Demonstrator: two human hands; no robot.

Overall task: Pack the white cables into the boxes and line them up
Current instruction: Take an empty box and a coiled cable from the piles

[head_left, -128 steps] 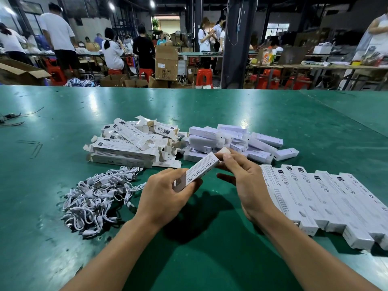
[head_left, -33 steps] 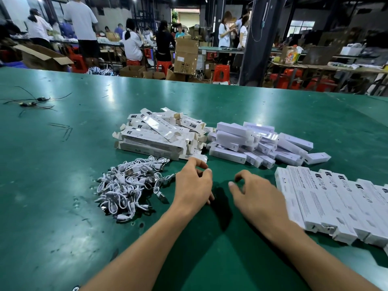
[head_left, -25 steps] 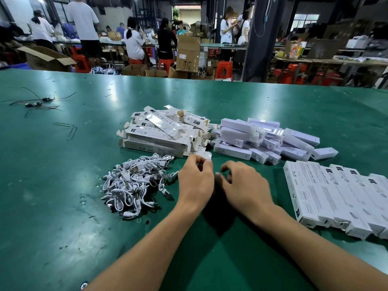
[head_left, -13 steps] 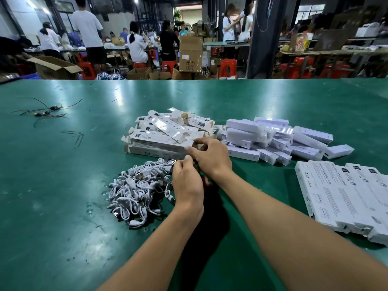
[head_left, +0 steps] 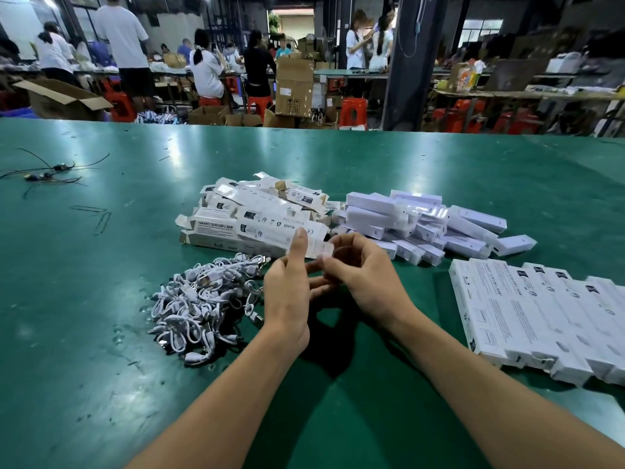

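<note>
Hands meeting over the worktop (head_left: 101, 333): my left hand (head_left: 287, 299), thumb up, and my right hand (head_left: 368, 286), fingers (head_left: 353, 241) curled, pinch the near end of a flat box (head_left: 314, 247); white cables (head_left: 203, 292) lie heaped at nine o'clock.

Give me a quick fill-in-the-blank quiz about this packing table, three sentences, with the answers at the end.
1. The top of the table is ___ in colour.
2. The pile of cables lies to the ___ of the lined-up boxes.
3. The plastic stools behind the table are ___.
Missing words: green; left; red.
</note>
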